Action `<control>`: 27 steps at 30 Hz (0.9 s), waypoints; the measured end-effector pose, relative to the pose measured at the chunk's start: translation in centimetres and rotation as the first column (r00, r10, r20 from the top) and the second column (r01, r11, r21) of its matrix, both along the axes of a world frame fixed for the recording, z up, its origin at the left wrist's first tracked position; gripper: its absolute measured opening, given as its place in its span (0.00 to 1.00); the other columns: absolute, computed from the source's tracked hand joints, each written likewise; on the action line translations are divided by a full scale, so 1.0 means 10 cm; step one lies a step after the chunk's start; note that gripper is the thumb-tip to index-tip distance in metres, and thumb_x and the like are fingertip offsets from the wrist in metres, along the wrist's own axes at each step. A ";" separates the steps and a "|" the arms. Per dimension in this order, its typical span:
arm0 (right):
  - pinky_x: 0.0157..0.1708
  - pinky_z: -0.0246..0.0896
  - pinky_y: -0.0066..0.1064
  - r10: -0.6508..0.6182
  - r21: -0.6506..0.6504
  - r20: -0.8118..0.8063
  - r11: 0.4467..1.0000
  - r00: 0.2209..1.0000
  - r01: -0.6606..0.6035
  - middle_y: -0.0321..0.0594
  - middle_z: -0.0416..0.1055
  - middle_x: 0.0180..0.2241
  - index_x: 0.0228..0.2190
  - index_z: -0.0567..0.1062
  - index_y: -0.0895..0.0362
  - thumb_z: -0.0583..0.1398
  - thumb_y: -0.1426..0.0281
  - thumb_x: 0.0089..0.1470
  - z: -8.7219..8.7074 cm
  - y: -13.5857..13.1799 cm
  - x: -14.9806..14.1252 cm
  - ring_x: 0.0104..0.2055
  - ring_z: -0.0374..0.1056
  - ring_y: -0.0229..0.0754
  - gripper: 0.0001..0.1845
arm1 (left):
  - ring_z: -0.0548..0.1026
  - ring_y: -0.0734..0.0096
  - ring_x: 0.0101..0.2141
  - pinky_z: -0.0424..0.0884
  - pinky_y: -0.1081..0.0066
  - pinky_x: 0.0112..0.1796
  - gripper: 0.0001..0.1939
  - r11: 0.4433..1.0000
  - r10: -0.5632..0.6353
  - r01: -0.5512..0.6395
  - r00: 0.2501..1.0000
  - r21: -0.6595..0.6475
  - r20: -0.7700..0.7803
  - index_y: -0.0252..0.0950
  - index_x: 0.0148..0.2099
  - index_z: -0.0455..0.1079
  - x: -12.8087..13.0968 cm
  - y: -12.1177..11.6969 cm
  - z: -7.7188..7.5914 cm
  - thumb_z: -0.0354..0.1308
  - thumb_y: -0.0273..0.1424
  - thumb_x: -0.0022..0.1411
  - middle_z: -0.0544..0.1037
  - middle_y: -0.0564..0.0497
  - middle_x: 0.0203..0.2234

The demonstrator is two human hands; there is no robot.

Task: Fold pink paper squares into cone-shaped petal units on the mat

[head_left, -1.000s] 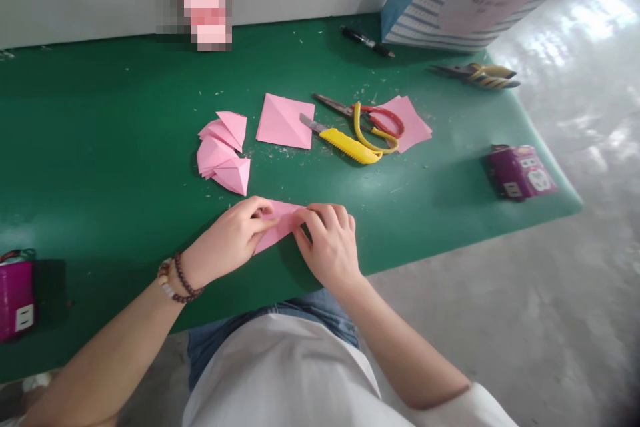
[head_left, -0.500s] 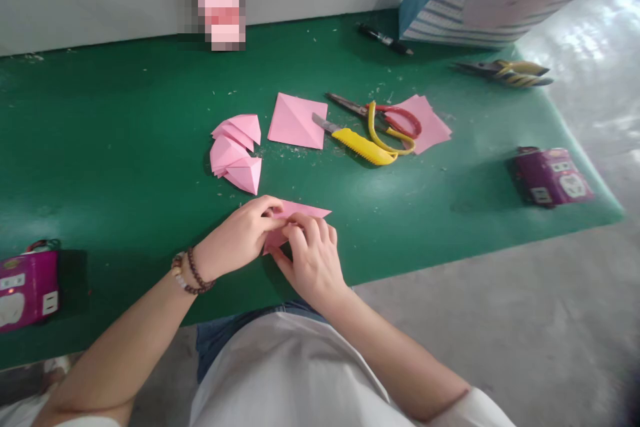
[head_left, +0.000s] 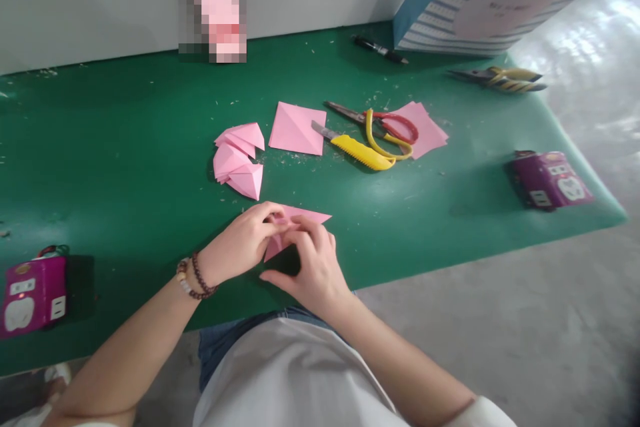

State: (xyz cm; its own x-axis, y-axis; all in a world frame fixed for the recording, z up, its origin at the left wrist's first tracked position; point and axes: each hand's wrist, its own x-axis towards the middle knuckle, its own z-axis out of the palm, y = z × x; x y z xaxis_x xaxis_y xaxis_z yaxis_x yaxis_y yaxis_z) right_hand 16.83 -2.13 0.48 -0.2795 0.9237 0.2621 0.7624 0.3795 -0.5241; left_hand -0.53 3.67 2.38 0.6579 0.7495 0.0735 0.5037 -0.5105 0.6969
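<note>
A partly folded piece of pink paper lies near the front of the green table, under both hands. My left hand grips its left part, fingers closed over the paper. The fingertips of my right hand press on the paper's middle, while its thumb stretches away, apart from the sheet. Just beyond are several folded pink paper pieces, overlapping in a curved cluster. A creased pink square lies to their right, with the blade tip of a yellow-handled utility knife over its edge.
Scissors with red and yellow handles rest partly on a stack of pink paper. Farther back are a pen, pliers and a striped box. Purple devices sit at both sides of the green table.
My right thumb has moved off the paper and spread toward me, opening a gap below the fingers. My left hand keeps its grip. The whole view has shifted slightly.
</note>
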 end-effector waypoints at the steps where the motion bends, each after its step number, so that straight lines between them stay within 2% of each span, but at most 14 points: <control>1: 0.44 0.63 0.45 -0.010 0.015 -0.044 1.000 0.999 0.011 0.51 0.67 0.48 0.42 0.68 0.55 0.65 0.56 0.53 0.02 0.03 0.08 0.49 0.65 0.54 0.21 | 0.73 0.66 0.47 0.73 0.62 0.50 0.16 1.000 -0.006 0.006 1.000 0.009 -0.002 0.36 0.51 0.73 0.00 0.00 -0.01 0.47 0.21 0.68 0.73 0.44 0.48; 3: 0.46 0.63 0.45 -0.102 0.071 -0.076 0.992 0.992 0.108 0.50 0.68 0.46 0.40 0.68 0.54 0.61 0.65 0.59 0.03 0.11 0.24 0.50 0.66 0.51 0.09 | 0.73 0.65 0.47 0.74 0.62 0.50 0.15 0.999 -0.013 0.013 1.000 0.031 -0.011 0.36 0.51 0.73 -0.01 -0.01 -0.02 0.49 0.21 0.67 0.73 0.43 0.48; 6: 0.44 0.62 0.45 -0.188 0.079 0.029 0.979 0.982 0.186 0.49 0.68 0.44 0.37 0.70 0.54 0.59 0.70 0.58 0.01 0.22 0.40 0.47 0.66 0.52 0.03 | 0.73 0.64 0.48 0.73 0.61 0.51 0.14 0.998 -0.017 0.019 0.999 0.056 -0.032 0.35 0.49 0.73 -0.02 -0.02 -0.04 0.51 0.21 0.66 0.72 0.43 0.49; 9: 0.42 0.61 0.44 -0.174 0.048 0.134 0.984 0.976 0.169 0.47 0.69 0.44 0.35 0.72 0.54 0.62 0.67 0.57 -0.02 0.27 0.42 0.45 0.64 0.52 0.04 | 0.71 0.62 0.51 0.72 0.59 0.53 0.15 0.998 -0.014 0.017 0.999 0.066 -0.044 0.35 0.52 0.71 -0.02 -0.04 -0.05 0.54 0.22 0.65 0.70 0.43 0.52; 11: 0.43 0.61 0.43 -0.147 0.018 0.153 0.989 0.977 0.146 0.47 0.69 0.45 0.37 0.74 0.54 0.64 0.65 0.55 -0.03 0.29 0.42 0.45 0.64 0.52 0.08 | 0.71 0.62 0.52 0.72 0.58 0.54 0.17 0.997 -0.011 0.015 0.999 0.078 -0.049 0.36 0.56 0.69 -0.03 -0.06 -0.05 0.54 0.24 0.66 0.70 0.43 0.53; 15: 0.42 0.60 0.43 -0.154 -0.030 0.170 0.986 0.973 0.162 0.46 0.72 0.41 0.44 0.74 0.54 0.67 0.60 0.52 -0.01 0.35 0.52 0.44 0.64 0.52 0.18 | 0.71 0.62 0.50 0.73 0.58 0.52 0.15 0.994 -0.013 0.020 0.997 0.104 -0.070 0.38 0.53 0.71 -0.04 -0.09 -0.06 0.53 0.24 0.67 0.72 0.44 0.50; 19: 0.39 0.57 0.39 -0.124 -0.125 0.152 0.982 0.981 0.144 0.39 0.73 0.31 0.38 0.76 0.52 0.67 0.64 0.52 0.03 0.38 0.59 0.38 0.65 0.48 0.11 | 0.71 0.64 0.51 0.72 0.59 0.53 0.16 0.988 0.004 0.006 0.998 0.157 -0.064 0.39 0.53 0.71 -0.03 -0.11 -0.05 0.52 0.21 0.66 0.73 0.46 0.50; 22: 0.37 0.55 0.36 -0.112 -0.169 0.073 0.978 0.991 0.123 0.36 0.71 0.26 0.31 0.76 0.52 0.66 0.67 0.54 0.04 0.33 0.57 0.34 0.64 0.44 0.03 | 0.70 0.62 0.51 0.72 0.59 0.52 0.21 0.975 0.110 -0.096 0.992 0.199 -0.064 0.39 0.57 0.68 -0.01 -0.11 -0.03 0.53 0.19 0.64 0.72 0.45 0.52; 24: 0.36 0.54 0.36 -0.101 -0.175 0.026 0.979 0.995 0.104 0.34 0.70 0.24 0.28 0.75 0.52 0.65 0.68 0.55 0.04 0.27 0.55 0.33 0.63 0.43 0.05 | 0.70 0.60 0.51 0.72 0.57 0.52 0.24 0.964 0.179 -0.156 0.980 0.216 -0.088 0.39 0.60 0.65 0.00 -0.12 -0.01 0.57 0.21 0.62 0.70 0.44 0.53; 27: 0.36 0.55 0.35 -0.070 -0.147 -0.014 0.987 0.997 0.067 0.34 0.70 0.24 0.27 0.75 0.53 0.64 0.68 0.56 0.03 0.18 0.53 0.33 0.63 0.42 0.06 | 0.71 0.57 0.51 0.72 0.54 0.52 0.28 0.954 0.210 -0.179 0.971 0.238 -0.112 0.38 0.63 0.61 0.02 -0.16 -0.01 0.61 0.26 0.61 0.70 0.43 0.55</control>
